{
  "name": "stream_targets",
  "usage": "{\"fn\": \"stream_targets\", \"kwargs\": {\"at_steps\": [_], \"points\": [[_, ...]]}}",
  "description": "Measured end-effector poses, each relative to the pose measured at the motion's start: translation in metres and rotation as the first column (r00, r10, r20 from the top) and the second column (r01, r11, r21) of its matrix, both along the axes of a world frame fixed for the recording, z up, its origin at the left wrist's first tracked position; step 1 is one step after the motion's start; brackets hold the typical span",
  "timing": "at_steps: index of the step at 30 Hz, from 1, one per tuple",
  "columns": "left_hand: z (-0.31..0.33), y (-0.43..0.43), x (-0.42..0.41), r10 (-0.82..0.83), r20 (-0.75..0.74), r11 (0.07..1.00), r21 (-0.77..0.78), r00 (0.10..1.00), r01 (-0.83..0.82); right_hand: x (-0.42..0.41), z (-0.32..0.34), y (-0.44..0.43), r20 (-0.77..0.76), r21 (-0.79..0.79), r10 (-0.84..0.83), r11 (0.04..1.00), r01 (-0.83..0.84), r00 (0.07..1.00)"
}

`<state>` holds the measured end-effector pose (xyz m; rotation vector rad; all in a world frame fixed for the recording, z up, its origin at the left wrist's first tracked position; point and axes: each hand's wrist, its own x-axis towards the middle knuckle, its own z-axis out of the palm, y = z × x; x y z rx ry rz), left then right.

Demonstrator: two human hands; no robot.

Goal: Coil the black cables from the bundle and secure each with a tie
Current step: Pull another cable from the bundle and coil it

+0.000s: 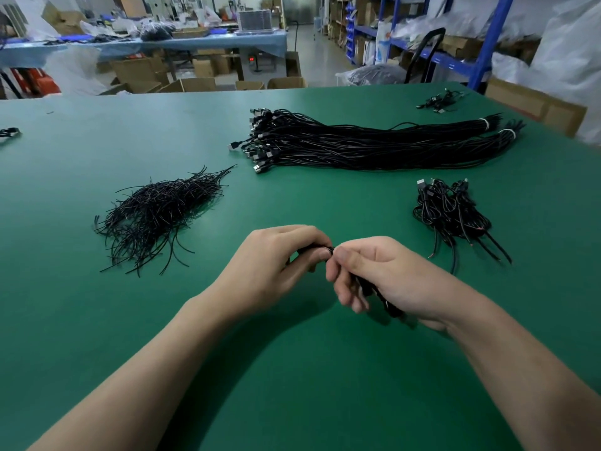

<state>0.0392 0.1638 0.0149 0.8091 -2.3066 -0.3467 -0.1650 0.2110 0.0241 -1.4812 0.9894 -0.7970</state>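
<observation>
Near edge, over green table point(292, 385): both forearms in, hands meeting at centre.
Left hand point(276, 265): fingers curled, thumb and forefinger pinching one end of a black coil point(388, 304).
Right hand point(383, 275): thumb and forefinger pressed together at the same spot, touching the left fingertips; other fingers curled round the rest of the coil, which runs under the palm. Whether a tie sits in the pinch: cannot tell.
Count in hand: 1 coil, held off the table.

Left of hands: 1 loose pile of ties point(159, 216), thin, black, lying flat.
Right of hands: 1 heap of coiled cables point(452, 213), bare ends pointing toward the near edge; number of coils cannot tell.
Further back, centre-right: bundle point(357, 144) of long black cables, plugs at the left end, 2 white bands point(485, 124) near the right end.
Far right corner: few loose cables point(444, 100).

Beyond table: open boxes point(198, 84) on floor, contents hidden; clear bag point(374, 74) holding dark cables; blue racks point(481, 60); bench point(195, 43) under blue cover. Red digits point(251, 59) under bench: too small to read.
</observation>
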Motion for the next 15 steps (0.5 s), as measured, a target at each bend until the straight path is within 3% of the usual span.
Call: {"fn": "stream_targets", "kwargs": {"at_steps": [4, 8, 12, 15], "points": [[-0.0031, -0.0007, -0.0014, -0.009, 0.031, 0.997, 0.082, 0.999, 0.007, 0.0010, -0.0022, -0.0033, -0.064, -0.087, -0.128, 0.989, 0.122, 0.990], [-0.0055, 0.0006, -0.0022, -0.025, 0.052, 0.985, 0.173, 0.998, 0.015, 0.0020, -0.0070, -0.0038, -0.188, -0.222, -0.181, 0.965, 0.137, 0.965], [-0.0026, -0.0005, -0.0029, 0.004, 0.085, 0.994, 0.106, 0.996, -0.013, 0.0036, -0.0069, -0.0038, -0.199, -0.238, -0.182, 0.962, 0.133, 0.963], [0.0004, 0.0020, -0.0022, -0.003, 0.051, 0.998, 0.065, 0.999, 0.000, 0.0028, -0.0041, -0.0025, -0.272, -0.363, -0.296, 0.913, 0.187, 0.916]]}}
